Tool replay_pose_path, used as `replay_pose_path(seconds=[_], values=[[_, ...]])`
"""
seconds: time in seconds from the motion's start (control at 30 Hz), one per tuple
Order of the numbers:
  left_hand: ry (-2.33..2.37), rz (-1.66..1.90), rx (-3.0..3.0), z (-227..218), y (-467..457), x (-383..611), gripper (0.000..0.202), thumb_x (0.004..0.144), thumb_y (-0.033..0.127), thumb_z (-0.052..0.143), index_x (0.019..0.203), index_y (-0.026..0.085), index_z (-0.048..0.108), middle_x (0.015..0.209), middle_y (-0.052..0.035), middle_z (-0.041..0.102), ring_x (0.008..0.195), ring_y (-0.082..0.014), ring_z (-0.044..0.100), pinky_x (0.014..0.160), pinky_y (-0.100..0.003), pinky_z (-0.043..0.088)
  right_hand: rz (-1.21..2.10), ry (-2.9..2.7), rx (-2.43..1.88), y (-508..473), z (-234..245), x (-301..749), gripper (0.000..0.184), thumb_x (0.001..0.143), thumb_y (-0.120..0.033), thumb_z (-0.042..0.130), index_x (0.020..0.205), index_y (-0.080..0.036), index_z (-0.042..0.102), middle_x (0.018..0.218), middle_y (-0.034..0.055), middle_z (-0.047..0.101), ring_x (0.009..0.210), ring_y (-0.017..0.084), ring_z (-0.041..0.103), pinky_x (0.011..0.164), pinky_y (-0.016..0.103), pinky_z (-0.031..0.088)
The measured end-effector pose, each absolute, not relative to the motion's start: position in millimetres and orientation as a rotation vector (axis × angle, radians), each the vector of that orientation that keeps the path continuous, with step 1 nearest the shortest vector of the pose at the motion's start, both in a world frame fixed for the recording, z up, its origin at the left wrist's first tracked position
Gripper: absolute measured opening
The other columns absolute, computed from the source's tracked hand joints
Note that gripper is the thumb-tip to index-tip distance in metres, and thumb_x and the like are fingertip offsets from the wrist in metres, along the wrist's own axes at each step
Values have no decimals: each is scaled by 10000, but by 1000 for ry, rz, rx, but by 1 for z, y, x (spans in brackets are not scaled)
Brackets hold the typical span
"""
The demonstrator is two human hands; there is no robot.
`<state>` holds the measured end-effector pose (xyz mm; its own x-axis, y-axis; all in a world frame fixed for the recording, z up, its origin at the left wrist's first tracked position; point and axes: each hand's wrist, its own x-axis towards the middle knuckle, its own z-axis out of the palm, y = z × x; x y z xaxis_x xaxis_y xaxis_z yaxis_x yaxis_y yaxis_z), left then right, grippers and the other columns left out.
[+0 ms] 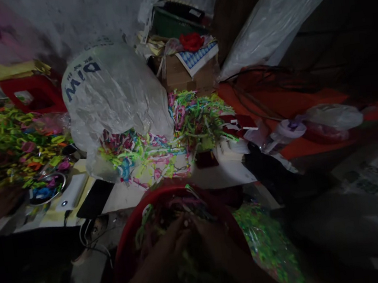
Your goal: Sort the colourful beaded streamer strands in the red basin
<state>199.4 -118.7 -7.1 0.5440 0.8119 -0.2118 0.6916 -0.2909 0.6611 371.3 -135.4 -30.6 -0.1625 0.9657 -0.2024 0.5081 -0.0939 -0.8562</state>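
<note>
Both my hands are inside a red basin at the bottom centre, among colourful plastic strips. My left hand reaches in from the lower left, its fingers drawn together. Close beside it, my right hand has its fingers bent inward. A tiny pale spot shows between the fingertips; deep shadow hides what they hold. On the table just beyond the basin lies a heap of pink, green and blue plastic pieces, spilling from a large clear plastic bag.
At left, another person's hand is beside a pile of plastic pieces and a metal bowl. A white power bank and black phone lie nearby. Behind stands a cardboard box. A filled bag sits right.
</note>
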Motion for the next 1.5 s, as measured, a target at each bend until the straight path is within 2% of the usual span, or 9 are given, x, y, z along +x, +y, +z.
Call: replay_pose_path(seconds=[0.13, 0.27, 0.37, 0.53, 0.8, 1.03, 1.17, 1.33, 1.5], values=[[1071, 162, 2396, -4, -98, 172, 406, 917, 287, 448, 1296, 144, 432, 1350, -146, 423, 1177, -245, 472, 947, -427, 413, 1214, -1455, -1672, -124, -25, 400, 126, 683, -287, 562, 716, -170, 598, 628, 13, 571, 591, 167, 513, 568, 254, 386], [996, 96, 2461, -8, -98, 167, 323, 902, 341, 504, 1161, 150, 531, 1194, -106, 529, 1042, -222, 542, 892, -439, 441, 1199, -1207, -1685, -124, -38, 411, 349, 692, -501, 560, 597, -183, 450, 529, -17, 462, 516, 131, 430, 525, 248, 364], [960, 70, 2513, -10, -98, 176, 284, 914, 348, 479, 1115, 162, 552, 1149, -92, 545, 990, -200, 553, 865, -401, 455, 1224, -1094, -1647, -132, -42, 406, 410, 711, -553, 542, 570, -195, 397, 479, -27, 431, 463, 120, 405, 485, 247, 352], [871, 32, 2626, -5, -83, 182, 304, 906, 337, 487, 1134, 139, 517, 1088, -93, 556, 918, -192, 567, 806, -384, 469, 1216, -1012, -1555, -136, -35, 407, 407, 729, -544, 571, 568, -181, 484, 507, -7, 480, 496, 128, 451, 500, 245, 368], [247, -97, 2887, -9, -85, 233, 337, 805, 92, 528, 1123, 201, 511, 986, -56, 584, 648, -164, 584, 517, -285, 447, 1126, -781, -1605, -123, -41, 423, 503, 624, -625, 625, 582, -189, 378, 473, -52, 334, 424, 75, 298, 399, 218, 238], [101, -119, 2970, -21, -87, 262, 146, 855, 114, 498, 976, 134, 578, 1061, -93, 583, 796, -173, 578, 548, -268, 430, 1088, -765, -1598, -132, -48, 434, 464, 639, -543, 674, 553, -182, 395, 485, -44, 353, 450, 79, 318, 415, 222, 265], [211, -106, 2971, -7, -79, 258, 220, 860, 222, 530, 1053, 120, 558, 1023, -101, 600, 947, -234, 548, 747, -330, 448, 1071, -730, -1592, -132, -53, 437, 476, 632, -560, 670, 558, -189, 382, 448, -56, 336, 410, 71, 291, 392, 223, 243], [591, -158, 2912, -2, -45, 230, 267, 837, 163, 514, 1094, 122, 570, 955, -102, 630, 890, -251, 577, 765, -364, 451, 1106, -722, -1579, -128, -45, 435, 504, 616, -581, 663, 534, -200, 343, 414, -67, 293, 373, 63, 247, 368, 226, 183], [792, -201, 2866, -23, -16, 207, 288, 811, 46, 478, 1054, 129, 608, 1003, -123, 634, 1008, -263, 557, 874, -400, 422, 1074, -732, -1603, -126, -39, 429, 487, 596, -583, 669, 537, -195, 381, 429, -54, 334, 391, 73, 287, 377, 225, 227]])
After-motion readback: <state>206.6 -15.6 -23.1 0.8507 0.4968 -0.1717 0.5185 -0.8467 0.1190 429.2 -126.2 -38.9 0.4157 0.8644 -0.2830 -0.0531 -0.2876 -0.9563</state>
